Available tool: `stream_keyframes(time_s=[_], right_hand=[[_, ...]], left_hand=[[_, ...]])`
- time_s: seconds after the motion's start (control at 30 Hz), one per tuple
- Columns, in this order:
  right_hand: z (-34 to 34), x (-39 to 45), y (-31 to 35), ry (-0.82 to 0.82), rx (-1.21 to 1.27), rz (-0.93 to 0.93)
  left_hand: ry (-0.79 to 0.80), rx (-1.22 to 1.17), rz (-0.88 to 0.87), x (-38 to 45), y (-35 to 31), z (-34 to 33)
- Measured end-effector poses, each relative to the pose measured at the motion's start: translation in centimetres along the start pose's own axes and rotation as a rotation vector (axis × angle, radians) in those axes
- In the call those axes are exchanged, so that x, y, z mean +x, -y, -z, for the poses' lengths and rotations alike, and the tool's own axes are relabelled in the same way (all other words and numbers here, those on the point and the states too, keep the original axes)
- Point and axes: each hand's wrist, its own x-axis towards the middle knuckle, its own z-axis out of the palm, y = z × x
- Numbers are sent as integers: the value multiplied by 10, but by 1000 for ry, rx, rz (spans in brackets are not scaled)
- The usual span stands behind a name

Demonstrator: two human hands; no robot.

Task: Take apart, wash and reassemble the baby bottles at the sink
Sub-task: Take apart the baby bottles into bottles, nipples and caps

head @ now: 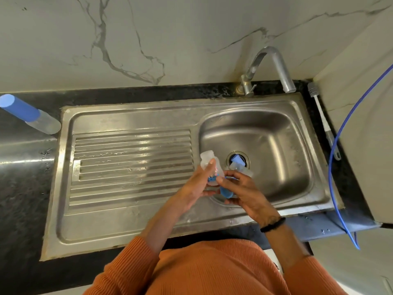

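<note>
Baby bottle, clear plastic and probably light, stiff and slippery when wet, sits inside the curled fingers of the left hand above the sink. Right hand fingers are closed around a blue cap just beside it. I would grip the bottle at its middle.

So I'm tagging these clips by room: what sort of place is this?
Most likely a home kitchen: a steel sink with a ribbed drainboard, set in a dark counter under a marble-look wall, with a tap and bottle brush.
</note>
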Motion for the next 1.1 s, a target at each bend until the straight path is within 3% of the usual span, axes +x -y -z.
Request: stream_keyframes(time_s=[0.2, 0.3, 0.53, 0.87, 1.03, 1.1], right_hand=[[19, 37, -6, -70, 212, -148], [24, 63, -14, -167, 311, -227], [28, 106, -23, -311, 141, -344], [26, 107, -26, -426, 254, -229], [21, 59, -9, -271, 541, -167], [18, 35, -3, -150, 522, -129]], left_hand=[[-17, 138, 99, 10, -10, -6], [-76, 173, 41, 9, -3, 2], [-286, -7, -23, -3, 8, 29], [-294, 67, -31, 0, 13, 34], [-241, 303, -164, 7, 15, 14], [-209, 419, -208, 5, 14, 7]])
